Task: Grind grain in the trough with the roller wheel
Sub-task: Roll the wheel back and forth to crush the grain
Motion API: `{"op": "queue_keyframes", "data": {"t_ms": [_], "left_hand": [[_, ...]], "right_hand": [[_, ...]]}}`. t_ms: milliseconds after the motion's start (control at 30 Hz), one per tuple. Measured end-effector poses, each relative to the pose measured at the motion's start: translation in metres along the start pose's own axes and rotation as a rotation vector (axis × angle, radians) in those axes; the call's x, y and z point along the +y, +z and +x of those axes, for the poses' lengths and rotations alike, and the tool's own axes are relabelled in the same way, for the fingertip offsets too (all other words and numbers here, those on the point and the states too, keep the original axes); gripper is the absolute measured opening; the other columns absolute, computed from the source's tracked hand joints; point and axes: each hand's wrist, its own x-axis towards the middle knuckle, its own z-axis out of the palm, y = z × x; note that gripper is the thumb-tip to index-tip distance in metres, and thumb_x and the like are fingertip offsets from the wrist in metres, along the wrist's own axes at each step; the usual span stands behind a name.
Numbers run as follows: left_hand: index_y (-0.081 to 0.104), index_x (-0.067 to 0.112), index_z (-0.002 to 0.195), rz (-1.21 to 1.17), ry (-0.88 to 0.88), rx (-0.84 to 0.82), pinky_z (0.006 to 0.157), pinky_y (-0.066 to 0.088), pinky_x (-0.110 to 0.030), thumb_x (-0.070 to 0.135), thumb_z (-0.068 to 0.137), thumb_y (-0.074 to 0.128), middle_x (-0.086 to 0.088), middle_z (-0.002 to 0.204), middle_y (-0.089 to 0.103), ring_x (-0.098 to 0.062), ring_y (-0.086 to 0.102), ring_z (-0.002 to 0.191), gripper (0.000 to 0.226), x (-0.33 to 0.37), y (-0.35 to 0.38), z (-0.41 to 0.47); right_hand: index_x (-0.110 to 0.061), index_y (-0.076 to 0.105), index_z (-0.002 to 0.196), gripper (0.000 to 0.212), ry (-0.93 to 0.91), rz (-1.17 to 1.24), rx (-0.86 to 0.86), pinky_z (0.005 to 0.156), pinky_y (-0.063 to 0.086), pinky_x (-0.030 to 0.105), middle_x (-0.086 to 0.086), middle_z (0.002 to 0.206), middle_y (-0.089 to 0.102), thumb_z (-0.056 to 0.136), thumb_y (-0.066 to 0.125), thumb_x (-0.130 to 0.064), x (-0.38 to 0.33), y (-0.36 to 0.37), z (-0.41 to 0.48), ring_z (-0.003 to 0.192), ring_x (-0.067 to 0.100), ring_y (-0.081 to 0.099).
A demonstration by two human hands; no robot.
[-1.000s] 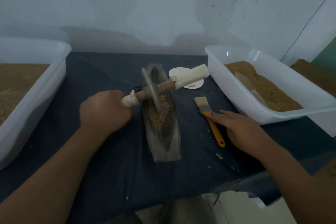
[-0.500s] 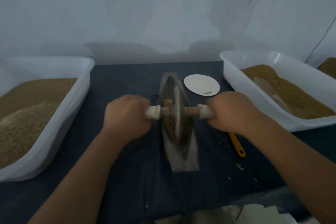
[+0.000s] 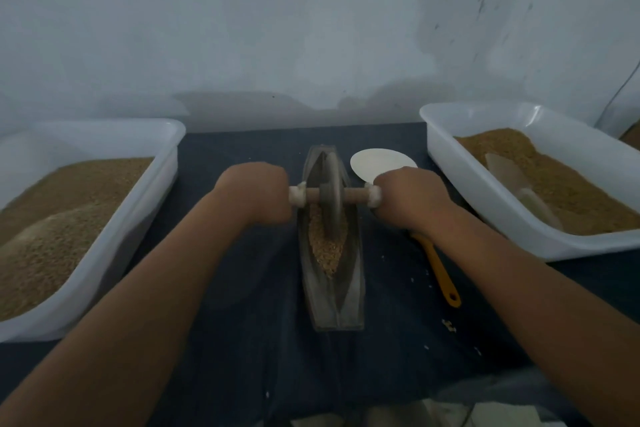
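At the centre of the frame the roller wheel (image 3: 333, 192) is stood upright in the far half of the boat-shaped trough (image 3: 351, 288), with grain (image 3: 325, 248) heaped just below it. One axle end is gripped by the curled left hand (image 3: 254, 196), the other by the right hand (image 3: 407, 199). An orange-handled brush (image 3: 440, 270) is partly hidden under the right forearm.

Trough (image 3: 334, 291) centred between left tub (image 3: 114, 253) and right tub (image 3: 450, 166).
The roller wheel (image 3: 333, 194) is set in its upper part on grain (image 3: 325, 250); plate (image 3: 377, 163) and brush (image 3: 441, 274) are laid rightward.
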Motion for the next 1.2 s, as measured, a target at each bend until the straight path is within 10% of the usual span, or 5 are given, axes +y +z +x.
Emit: {"op": "queue_keyframes", "data": {"t_ms": [200, 333, 500, 800, 1200], "left_hand": [[0.054, 0.029, 0.068, 0.095, 0.106, 0.119, 0.05, 0.033, -0.025, 0.046, 0.074, 0.06, 0.011, 0.064, 0.054, -0.007, 0.05, 0.057, 0.019, -0.005, 0.03, -0.042], [0.056, 0.025, 0.07, -0.03, -0.003, 0.037, 0.066, 0.055, -0.033, 0.04, 0.081, 0.065, 0.007, 0.073, 0.06, -0.02, 0.063, 0.072, 0.021, -0.011, 0.026, -0.003], [0.06, 0.022, 0.074, -0.134, -0.125, 0.064, 0.066, 0.052, -0.033, 0.046, 0.082, 0.063, 0.004, 0.075, 0.061, -0.019, 0.062, 0.07, 0.025, -0.017, 0.023, 0.023], [0.052, 0.029, 0.063, 0.035, 0.04, 0.153, 0.047, 0.028, -0.024, 0.049, 0.072, 0.058, 0.012, 0.058, 0.053, -0.005, 0.047, 0.052, 0.023, -0.015, 0.047, -0.048], [0.058, 0.025, 0.067, 0.003, -0.023, 0.092, 0.059, 0.046, -0.031, 0.043, 0.078, 0.06, 0.008, 0.069, 0.06, -0.014, 0.058, 0.063, 0.021, -0.013, 0.019, -0.001]], "right_hand": [[-0.036, 0.049, 0.07, 0.025, -0.086, -0.033, -0.022, 0.052, 0.043, 0.031, -0.011, 0.063, 0.053, 0.074, 0.052, -0.06, 0.011, 0.012, -0.055, 0.057, 0.004, 0.05], [-0.031, 0.055, 0.071, 0.019, -0.05, -0.102, 0.179, 0.047, 0.034, 0.028, -0.009, 0.06, 0.049, 0.08, 0.07, -0.039, -0.001, 0.015, -0.007, 0.053, 0.01, 0.047], [-0.029, 0.057, 0.07, 0.019, -0.04, -0.094, 0.15, 0.061, 0.057, 0.037, -0.008, 0.065, 0.056, 0.083, 0.064, -0.042, -0.007, -0.003, 0.043, 0.06, 0.016, 0.056], [-0.037, 0.038, 0.062, 0.028, -0.177, -0.04, 0.191, 0.044, 0.036, 0.026, -0.013, 0.052, 0.042, 0.071, 0.048, -0.061, 0.011, 0.015, -0.058, 0.046, 0.0, 0.039], [-0.03, 0.046, 0.062, 0.04, -0.054, -0.006, 0.241, 0.047, 0.029, 0.025, -0.01, 0.054, 0.047, 0.094, 0.055, -0.052, 0.003, 0.013, -0.009, 0.048, 0.006, 0.043]]}}
